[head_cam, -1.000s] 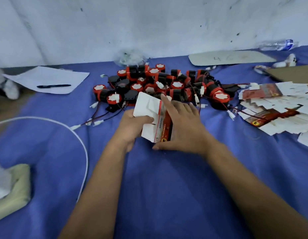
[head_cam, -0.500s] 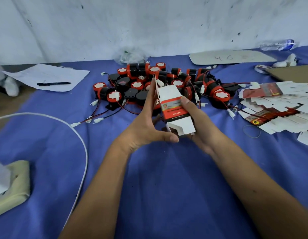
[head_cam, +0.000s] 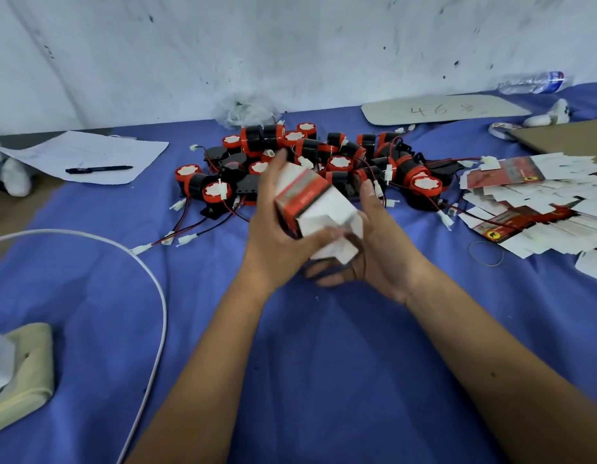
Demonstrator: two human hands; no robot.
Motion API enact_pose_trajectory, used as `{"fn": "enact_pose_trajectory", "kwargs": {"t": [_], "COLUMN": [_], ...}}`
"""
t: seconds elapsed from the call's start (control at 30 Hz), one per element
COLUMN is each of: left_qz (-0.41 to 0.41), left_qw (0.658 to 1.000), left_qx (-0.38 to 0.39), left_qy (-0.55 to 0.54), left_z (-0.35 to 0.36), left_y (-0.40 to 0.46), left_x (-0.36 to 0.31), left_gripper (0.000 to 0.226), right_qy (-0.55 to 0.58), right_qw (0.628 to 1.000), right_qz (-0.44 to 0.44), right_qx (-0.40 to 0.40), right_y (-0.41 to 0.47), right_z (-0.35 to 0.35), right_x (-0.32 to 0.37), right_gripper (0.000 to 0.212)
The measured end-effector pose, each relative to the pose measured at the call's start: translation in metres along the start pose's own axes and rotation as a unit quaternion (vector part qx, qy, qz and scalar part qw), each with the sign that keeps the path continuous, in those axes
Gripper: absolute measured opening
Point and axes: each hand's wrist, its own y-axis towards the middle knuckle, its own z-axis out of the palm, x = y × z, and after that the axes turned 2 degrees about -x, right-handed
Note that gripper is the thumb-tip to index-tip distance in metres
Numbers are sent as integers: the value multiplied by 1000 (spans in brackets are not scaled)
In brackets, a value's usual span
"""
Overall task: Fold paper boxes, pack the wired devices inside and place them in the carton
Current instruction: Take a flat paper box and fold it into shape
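Paper box [head_cam: 315, 209]: red-and-white, part-formed, held in air above table [head_cam: 324, 380] centre, near-end flaps loose. Judged light, thin card, easily crushed; best held by side panels, not flaps.
Left hand [head_cam: 273, 242]: wrapped round box's left side, thumb on flaps.
Right hand [head_cam: 374, 242]: beneath and beside box, fingers extended; grip blurred, cannot tell.
Wired devices [head_cam: 317, 165]: red-black heap toward far edge; judged rigid, heavier, wires snag-prone.
Flat box blanks [head_cam: 538, 209]: right edge.

Left grip [head_cam: 273, 239] curled, clasping; right grip [head_cam: 374, 249] cupped underneath, fingers blurred.
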Motion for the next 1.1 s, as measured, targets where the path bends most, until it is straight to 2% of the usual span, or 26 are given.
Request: {"fn": "enact_pose_trajectory", "kwargs": {"t": [0.07,0.1,0.17,0.27,0.37,0.43,0.53,0.63,0.73,0.83,0.93,1.0,1.07,1.1], "left_qz": [-78,-124,-196,-248,-265,-262,-227,-189,-159,-119,-101,-91,-57,-36], "left_qw": [986,970,934,891,877,883,916,952,967,975,980,982,989,993], "left_qx": [-88,-107,-92,-47,-15,-11,-20,-31,-97,-156,-167,-164,-134,-113], "left_qy": [-114,-180,-283,-377,-402,-389,-329,-237,-174,-104,-46,-26,14,28], "left_z": [0,1,5,13,15,17,16,13,12,11,17,20,21,21], "left_y": [1,2,1,-1,-2,-2,-2,-2,-3,-3,-8,-9,-10,-10], "left_x": [-2,-5,-10,-16,-20,-21,-19,-19,-15,-11,-10,-7,-4,-4], "left_gripper": [100,96,89,81,79,73,65,59,45,23,16,17,22,28], "right_qy": [8,0,-26,-37,-74,-100,-96,-80,-112,-150,-205,-266,-331,-335], "right_qw": [999,997,993,991,986,981,980,983,979,968,945,914,875,869], "right_qz": [-45,-71,-108,-126,-141,-154,-155,-144,-152,-169,-196,-231,-270,-279], "right_qx": [-13,-26,-45,-39,-51,-66,-80,-85,-75,-108,-160,-201,-229,-236], "right_y": [0,-1,-1,-4,-5,-4,-2,-2,-3,-3,-3,-4,-5,-4], "right_z": [0,1,2,4,4,5,6,5,4,7,10,10,11,12], "right_x": [0,-1,-3,-3,-2,-4,-6,-5,-7,-8,-8,-10,-12,-13], "right_gripper": [75,66,64,72,74,66,51,53,53,51,55,58,63,65]}}
